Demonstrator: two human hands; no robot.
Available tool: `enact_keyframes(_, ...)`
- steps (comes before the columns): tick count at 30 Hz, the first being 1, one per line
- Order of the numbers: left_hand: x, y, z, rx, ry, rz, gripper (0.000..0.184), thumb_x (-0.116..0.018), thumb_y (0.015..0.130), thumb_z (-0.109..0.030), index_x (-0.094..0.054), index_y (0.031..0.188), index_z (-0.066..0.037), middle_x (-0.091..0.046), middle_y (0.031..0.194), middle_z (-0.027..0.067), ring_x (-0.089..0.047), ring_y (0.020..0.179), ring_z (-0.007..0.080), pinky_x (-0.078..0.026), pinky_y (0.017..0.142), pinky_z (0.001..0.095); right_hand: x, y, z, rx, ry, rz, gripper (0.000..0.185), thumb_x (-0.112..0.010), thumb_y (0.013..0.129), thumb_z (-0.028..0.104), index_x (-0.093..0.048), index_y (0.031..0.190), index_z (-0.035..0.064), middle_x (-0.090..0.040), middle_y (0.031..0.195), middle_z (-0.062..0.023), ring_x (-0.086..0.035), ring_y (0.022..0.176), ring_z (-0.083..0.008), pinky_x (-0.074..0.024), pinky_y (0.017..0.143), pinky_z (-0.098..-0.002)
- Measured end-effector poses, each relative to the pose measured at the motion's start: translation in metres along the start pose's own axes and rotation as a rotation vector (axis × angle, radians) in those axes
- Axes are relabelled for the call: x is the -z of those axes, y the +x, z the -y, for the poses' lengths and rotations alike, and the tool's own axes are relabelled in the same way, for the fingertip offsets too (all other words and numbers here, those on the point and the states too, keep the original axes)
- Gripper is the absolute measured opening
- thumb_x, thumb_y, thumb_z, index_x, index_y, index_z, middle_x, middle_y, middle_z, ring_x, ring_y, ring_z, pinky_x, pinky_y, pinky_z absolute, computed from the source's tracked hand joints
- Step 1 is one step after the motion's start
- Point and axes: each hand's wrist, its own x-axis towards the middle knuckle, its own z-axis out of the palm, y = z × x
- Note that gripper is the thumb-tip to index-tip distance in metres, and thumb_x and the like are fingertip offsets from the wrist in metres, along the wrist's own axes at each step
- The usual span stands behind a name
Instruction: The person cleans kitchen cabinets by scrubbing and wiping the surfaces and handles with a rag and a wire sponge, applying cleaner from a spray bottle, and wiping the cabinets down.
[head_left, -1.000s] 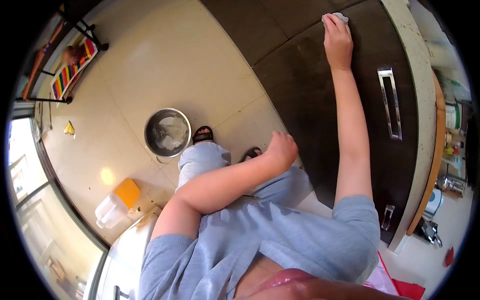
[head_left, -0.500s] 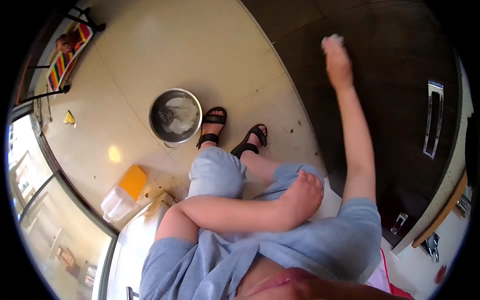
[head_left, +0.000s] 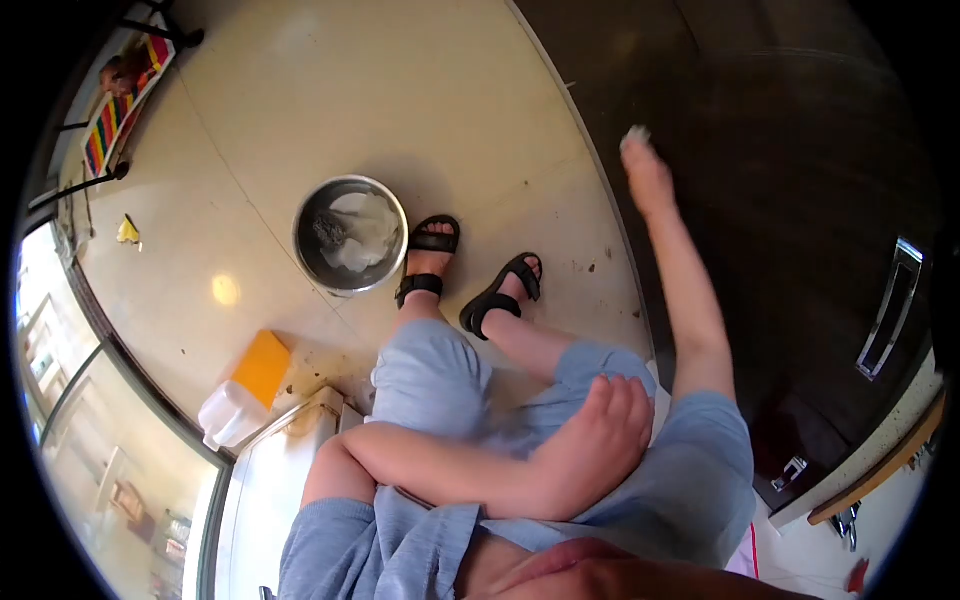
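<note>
My right hand point(head_left: 648, 180) reaches out along a dark cabinet front point(head_left: 790, 190), its fingers closed on a small whitish wad point(head_left: 635, 136). The wad is blurred, so I cannot tell whether it is cloth or sponge. My left arm is folded across my body, and my left hand point(head_left: 598, 440) lies over my right thigh, fingers stretched out side by side with nothing in them. By my feet stands a round metal basin point(head_left: 402, 225), holding a pale, sheet-like bundle point(head_left: 368, 240) and a grey, wiry scrubber point(head_left: 328, 226).
A yellow and white plastic jug point(head_left: 262, 368) stands at left near a white box-like unit point(head_left: 270, 480). A striped rack point(head_left: 125, 100) is at upper left, with a small yellow thing point(head_left: 128, 230) on the tiled floor. Metal handles point(head_left: 893, 308) project from the cabinet.
My right hand has come down and to the left across the dark front, still gripping the whitish wad. My left hand stays on my thigh, shifted slightly lower in view.
</note>
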Motion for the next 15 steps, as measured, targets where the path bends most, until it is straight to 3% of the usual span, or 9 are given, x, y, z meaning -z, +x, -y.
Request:
enact_keyframes(1, 0.000, -0.001, -0.001, 0.001, -0.019, -0.012, 0.040, -0.045, 0.079, -0.019, -0.050, 0.114, -0.002, -0.051, 0.110, 0.0154, -0.051, 0.099, 0.0274, -0.038, 0.087, 0.0388, 0.029, 0.014, -0.009, 0.073, 0.045, -0.319, 0.033, -0.043, 0.083, 0.002, -0.047, 0.116, -0.0011, -0.049, 0.119, -0.0157, -0.050, 0.107, -0.0269, -0.0444, 0.087, -0.0295)
enact_keyframes(3, -0.001, 0.000, -0.001, 0.005, -0.037, -0.005, 0.040, -0.045, 0.079, -0.020, -0.049, 0.114, -0.001, -0.051, 0.110, 0.0154, -0.052, 0.099, 0.0275, -0.038, 0.087, 0.0389, 0.097, 0.053, -0.014, 0.069, 0.167, -0.674, 0.018, -0.053, 0.081, 0.005, -0.058, 0.097, 0.0027, -0.056, 0.103, -0.0093, -0.055, 0.093, -0.0278, -0.0464, 0.079, -0.0314)
enact_keyframes(6, -0.001, 0.004, 0.002, 0.029, -0.031, 0.024, 0.040, -0.044, 0.079, -0.019, -0.049, 0.115, -0.001, -0.052, 0.110, 0.0152, -0.052, 0.099, 0.0276, -0.038, 0.087, 0.0386, 0.110, 0.085, -0.011, 0.046, 0.125, -0.806, 0.012, -0.053, 0.081, 0.005, -0.058, 0.090, 0.0017, -0.056, 0.104, -0.0107, -0.056, 0.091, -0.0281, -0.0475, 0.076, -0.0332)
enact_keyframes(8, -0.001, 0.006, 0.004, 0.037, -0.004, 0.013, 0.040, -0.043, 0.079, -0.019, -0.049, 0.115, -0.001, -0.051, 0.111, 0.0153, -0.051, 0.101, 0.0277, -0.038, 0.087, 0.0381, 0.045, 0.092, -0.004, 0.085, 0.153, -0.701, 0.014, -0.046, 0.084, 0.006, -0.057, 0.091, 0.0011, -0.054, 0.108, -0.0125, -0.055, 0.095, -0.0278, -0.0483, 0.076, -0.0332)
enact_keyframes(10, -0.004, 0.010, -0.001, 0.045, 0.046, 0.044, 0.040, -0.043, 0.080, -0.019, -0.049, 0.115, 0.000, -0.051, 0.111, 0.0153, -0.051, 0.101, 0.0278, -0.038, 0.087, 0.0379, -0.032, 0.078, 0.019, -0.204, 0.316, -0.185, 0.022, -0.042, 0.085, 0.007, -0.054, 0.102, -0.0012, -0.051, 0.114, -0.0140, -0.052, 0.103, -0.0267, -0.0482, 0.080, -0.0324)
enact_keyframes(12, -0.005, 0.008, 0.001, 0.042, 0.065, 0.052, 0.040, -0.043, 0.080, -0.019, -0.048, 0.115, 0.000, -0.051, 0.111, 0.0154, -0.050, 0.102, 0.0277, -0.039, 0.087, 0.0379, -0.092, 0.051, 0.019, -0.042, 0.116, -0.089, 0.026, -0.039, 0.088, 0.014, -0.048, 0.109, 0.0006, -0.051, 0.113, -0.0189, -0.050, 0.105, -0.0310, -0.0451, 0.083, -0.0376)
enact_keyframes(15, -0.001, 0.000, 0.004, 0.024, -0.001, 0.033, 0.040, -0.043, 0.080, -0.019, -0.048, 0.115, 0.000, -0.051, 0.112, 0.0156, -0.050, 0.102, 0.0277, -0.039, 0.087, 0.0383, -0.036, 0.037, 0.021, -0.156, 0.150, 0.215, 0.032, -0.044, 0.082, 0.005, -0.048, 0.113, -0.0038, -0.046, 0.122, -0.0142, -0.048, 0.111, -0.0256, -0.0477, 0.084, -0.0305)
